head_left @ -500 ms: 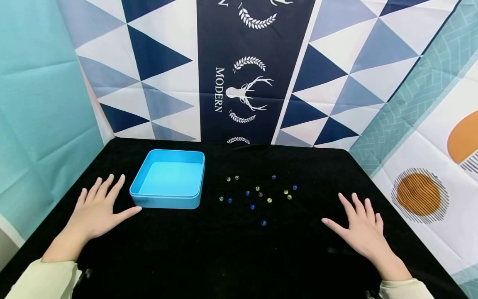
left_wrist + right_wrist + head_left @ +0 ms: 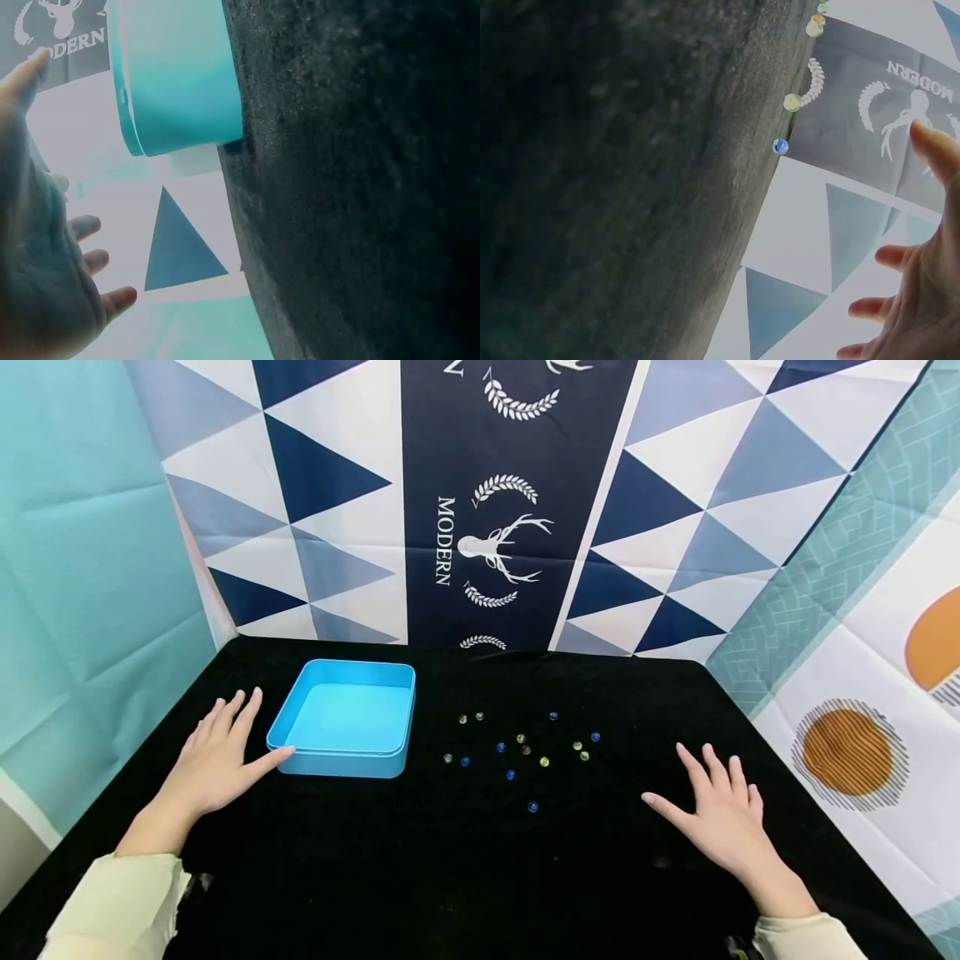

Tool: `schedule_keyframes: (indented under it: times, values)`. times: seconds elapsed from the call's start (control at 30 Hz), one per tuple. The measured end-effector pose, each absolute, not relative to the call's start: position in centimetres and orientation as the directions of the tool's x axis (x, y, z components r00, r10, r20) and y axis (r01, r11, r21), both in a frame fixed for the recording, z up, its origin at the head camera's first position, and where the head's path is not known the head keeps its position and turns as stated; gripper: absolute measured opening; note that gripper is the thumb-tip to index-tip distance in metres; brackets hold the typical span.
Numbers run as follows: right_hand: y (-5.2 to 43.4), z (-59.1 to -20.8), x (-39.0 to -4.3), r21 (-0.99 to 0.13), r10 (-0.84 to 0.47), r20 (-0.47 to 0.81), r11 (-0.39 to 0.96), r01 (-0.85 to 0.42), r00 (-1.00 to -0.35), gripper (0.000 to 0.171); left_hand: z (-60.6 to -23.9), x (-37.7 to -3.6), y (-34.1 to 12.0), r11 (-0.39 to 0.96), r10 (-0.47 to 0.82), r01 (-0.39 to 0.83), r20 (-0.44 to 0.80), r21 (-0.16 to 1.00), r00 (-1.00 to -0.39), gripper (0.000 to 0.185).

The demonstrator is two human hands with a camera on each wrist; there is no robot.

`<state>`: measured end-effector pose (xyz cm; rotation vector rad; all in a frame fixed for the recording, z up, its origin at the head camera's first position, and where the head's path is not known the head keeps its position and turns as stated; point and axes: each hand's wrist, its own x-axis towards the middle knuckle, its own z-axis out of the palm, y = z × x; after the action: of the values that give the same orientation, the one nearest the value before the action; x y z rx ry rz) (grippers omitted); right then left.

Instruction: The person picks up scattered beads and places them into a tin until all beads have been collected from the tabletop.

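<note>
On the black cloth-covered table (image 2: 442, 877), the square, light-blue, open-topped box (image 2: 337, 765) would, I judge, stay steady with only a light touch. The left hand (image 2: 213, 768), fingers spread, hangs just beside its near left corner; the right hand (image 2: 723, 827), also spread and empty, is well apart. Small, round, glassy marbles (image 2: 544, 762), mostly blue and yellow-green, lie between box and right hand; likely to roll, so pinch them softly

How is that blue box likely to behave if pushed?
The blue box seems stiff, given its crisp, straight-sided shape. Low and broad, it would probably slide rather than tip. It looks thin-walled, so perhaps light.
</note>
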<state>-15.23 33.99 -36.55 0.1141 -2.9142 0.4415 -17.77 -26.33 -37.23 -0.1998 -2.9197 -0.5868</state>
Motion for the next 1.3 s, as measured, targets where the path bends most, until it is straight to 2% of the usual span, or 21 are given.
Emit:
schedule_keyframes:
  times: [0.3, 0.7, 0.97, 1.1, 1.3]
  values:
    - [33.4, -36.5, -15.6, -0.321, -0.051, 0.193, 0.940, -0.112, -0.980, 0.090, -37.3, -18.9, -26.5, 0.876, 0.075, 0.135, 0.148, 0.462, -0.986, 0.095]
    - [32.6, -36.4, -16.2, -0.348, -0.041, 0.181, 0.932, -0.103, -0.983, 0.090, -37.2, -21.2, -26.7, 0.712, 0.057, 0.109, 0.097, 0.693, -0.994, 0.096]
    - [32.1, -36.1, -16.6, -0.376, -0.033, 0.146, 0.923, -0.087, -0.989, 0.090, -37.5, -22.1, -27.2, 0.458, 0.050, 0.027, 0.005, 0.889, -0.999, 0.096]
    - [31.9, -36.1, -16.7, -0.385, -0.031, 0.139, 0.919, -0.083, -0.990, 0.091, -37.7, -22.2, -27.9, 0.360, 0.100, 0.030, -0.007, 0.932, -0.995, 0.098]
    - [31.9, -36.1, -16.9, -0.388, -0.021, 0.121, 0.919, -0.067, -0.992, 0.091, -38.4, -22.1, -28.6, 0.340, 0.226, 0.062, -0.017, 0.938, -0.974, 0.096]
